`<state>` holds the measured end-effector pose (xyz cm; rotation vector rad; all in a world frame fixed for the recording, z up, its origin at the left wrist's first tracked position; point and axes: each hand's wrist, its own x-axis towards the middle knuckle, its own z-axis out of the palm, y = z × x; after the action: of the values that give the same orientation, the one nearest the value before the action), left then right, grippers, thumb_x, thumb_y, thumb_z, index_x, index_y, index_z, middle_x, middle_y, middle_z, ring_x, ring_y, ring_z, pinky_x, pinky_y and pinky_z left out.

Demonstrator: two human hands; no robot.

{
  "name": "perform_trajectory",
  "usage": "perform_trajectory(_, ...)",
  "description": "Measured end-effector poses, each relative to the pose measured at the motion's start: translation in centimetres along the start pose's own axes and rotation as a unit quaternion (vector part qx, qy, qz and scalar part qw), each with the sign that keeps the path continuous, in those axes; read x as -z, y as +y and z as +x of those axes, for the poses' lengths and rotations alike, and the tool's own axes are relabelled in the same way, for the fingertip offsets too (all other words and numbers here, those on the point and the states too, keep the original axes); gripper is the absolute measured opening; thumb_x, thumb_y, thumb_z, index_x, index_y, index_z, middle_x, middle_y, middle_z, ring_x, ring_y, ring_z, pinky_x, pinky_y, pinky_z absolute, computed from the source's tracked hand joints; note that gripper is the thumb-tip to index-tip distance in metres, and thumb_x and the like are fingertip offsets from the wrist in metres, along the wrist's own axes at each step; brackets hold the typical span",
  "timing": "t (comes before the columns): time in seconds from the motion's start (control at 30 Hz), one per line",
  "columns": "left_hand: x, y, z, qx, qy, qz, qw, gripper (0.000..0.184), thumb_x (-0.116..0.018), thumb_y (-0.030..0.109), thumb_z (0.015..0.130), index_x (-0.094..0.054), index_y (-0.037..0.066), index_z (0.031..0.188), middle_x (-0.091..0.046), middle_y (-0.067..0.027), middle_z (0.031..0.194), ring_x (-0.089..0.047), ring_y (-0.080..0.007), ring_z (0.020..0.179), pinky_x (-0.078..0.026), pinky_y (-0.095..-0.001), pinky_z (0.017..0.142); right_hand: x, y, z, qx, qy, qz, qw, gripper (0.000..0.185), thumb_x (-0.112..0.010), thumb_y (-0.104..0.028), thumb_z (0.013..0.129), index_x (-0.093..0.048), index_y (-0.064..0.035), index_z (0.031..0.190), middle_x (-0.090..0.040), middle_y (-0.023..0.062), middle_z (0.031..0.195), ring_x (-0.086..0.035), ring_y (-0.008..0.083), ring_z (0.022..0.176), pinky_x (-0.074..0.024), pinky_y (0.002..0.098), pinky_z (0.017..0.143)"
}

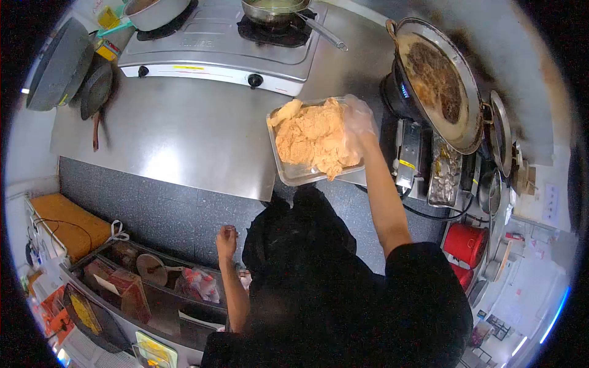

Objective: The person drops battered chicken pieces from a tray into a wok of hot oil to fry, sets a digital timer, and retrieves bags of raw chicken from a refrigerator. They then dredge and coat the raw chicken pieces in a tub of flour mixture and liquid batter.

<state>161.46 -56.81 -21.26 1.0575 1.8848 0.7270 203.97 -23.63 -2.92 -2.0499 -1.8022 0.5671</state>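
Note:
My right hand (358,119), in a clear plastic glove, is at the right side of a clear plastic tray (293,178). It touches the heap of orange-coated, battered meat pieces (316,135) there. The glove blurs its fingers, so their grip does not show. A paler piece (286,113) lies at the tray's upper left corner. The tray sits at the front edge of the steel counter, right in front of my body. My left hand (227,240) is bare and hangs low to the left, away from the counter. Its fingers are curled in, with nothing seen in them.
Right of the tray stands a big wok of frying oil (437,86) with dark food in it. A two-burner gas stove (215,61) is at the back, holding a pan (276,9) and a pot (156,13). Dark pans (58,64) lean at the left. Shelving (165,294) is behind me.

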Motion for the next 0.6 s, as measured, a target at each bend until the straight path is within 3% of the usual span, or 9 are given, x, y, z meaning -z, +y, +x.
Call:
perform_trajectory(0.07, 0.1, -0.8, -0.1, -0.001, -0.011, 0.032, 0.999, 0.015, -0.056, 0.017, 0.087, -0.059, 0.002, 0.09, -0.065, -0.0101, 0.07, -0.064, -0.0202, 0.067, -0.049, -0.0332, 0.062, -1.1, -0.7, 3.3, -0.015, -0.131, -0.046, 0.99, 0.037, -0.044, -0.029, 0.083, -0.062, -0.0063, 0.106, -0.06, 0.0224, 0.109, -0.055, 0.0363, 0.106, -0.0423, 0.0409, 0.094)
perform_trajectory(0.27, -0.4, -1.0, -0.6, 0.003, 0.004, 0.004, 1.0, 0.014, -0.056, 0.015, 0.087, -0.059, 0.001, 0.089, -0.064, -0.0096, 0.07, -0.063, -0.019, 0.065, -0.048, -0.0322, 0.061, -2.5, -0.3, 5.6, 0.106, -0.17, -0.226, 0.953, 0.044, -0.046, -0.032, 0.085, -0.056, 0.0013, 0.112, -0.053, 0.0228, 0.122, -0.05, 0.0334, 0.115, -0.0397, 0.0393, 0.097)
perform_trajectory(0.37, -0.4, 0.8, -1.0, 0.021, -0.002, -0.008, 1.0, 0.013, -0.056, 0.014, 0.086, -0.06, 0.001, 0.091, -0.063, -0.0081, 0.069, -0.062, -0.0172, 0.064, -0.048, -0.0311, 0.061, -1.9, 1.9, 4.6, 0.116, -0.097, -0.1, 0.983, 0.045, -0.044, -0.035, 0.087, -0.056, 0.0005, 0.113, -0.054, 0.0207, 0.122, -0.051, 0.033, 0.114, -0.0396, 0.0371, 0.098)
perform_trajectory(0.47, -0.7, 1.7, -0.9, 0.019, 0.007, -0.024, 0.999, 0.013, -0.056, 0.013, 0.086, -0.06, 0.001, 0.092, -0.063, -0.0075, 0.07, -0.061, -0.0159, 0.065, -0.048, -0.0299, 0.062, 2.3, -0.5, 0.8, 0.0, -0.131, 0.054, 0.99, 0.039, -0.048, -0.031, 0.088, -0.057, -0.0029, 0.113, -0.056, 0.0199, 0.118, -0.054, 0.0334, 0.109, -0.0406, 0.0351, 0.095)
perform_trajectory(0.57, -0.9, 3.1, -0.5, 0.024, -0.027, -0.011, 0.999, 0.012, -0.055, 0.012, 0.087, -0.06, 0.001, 0.092, -0.063, -0.0082, 0.072, -0.061, -0.0158, 0.065, -0.048, -0.0297, 0.062, 1.1, 3.2, 0.3, 0.151, -0.083, 0.138, 0.975, 0.032, -0.056, -0.025, 0.086, -0.059, -0.0067, 0.112, -0.06, 0.0194, 0.109, -0.057, 0.0318, 0.102, -0.0427, 0.0352, 0.089)
perform_trajectory(0.6, -1.0, 3.1, -0.1, 0.016, -0.031, -0.006, 0.999, 0.012, -0.055, 0.011, 0.087, -0.059, 0.001, 0.092, -0.063, -0.0083, 0.072, -0.06, -0.0158, 0.065, -0.048, -0.0297, 0.062, 2.7, 1.8, -0.9, 0.126, -0.088, 0.124, 0.98, 0.031, -0.057, -0.023, 0.085, -0.059, -0.0068, 0.111, -0.061, 0.019, 0.107, -0.058, 0.0308, 0.1, -0.0432, 0.0356, 0.087)
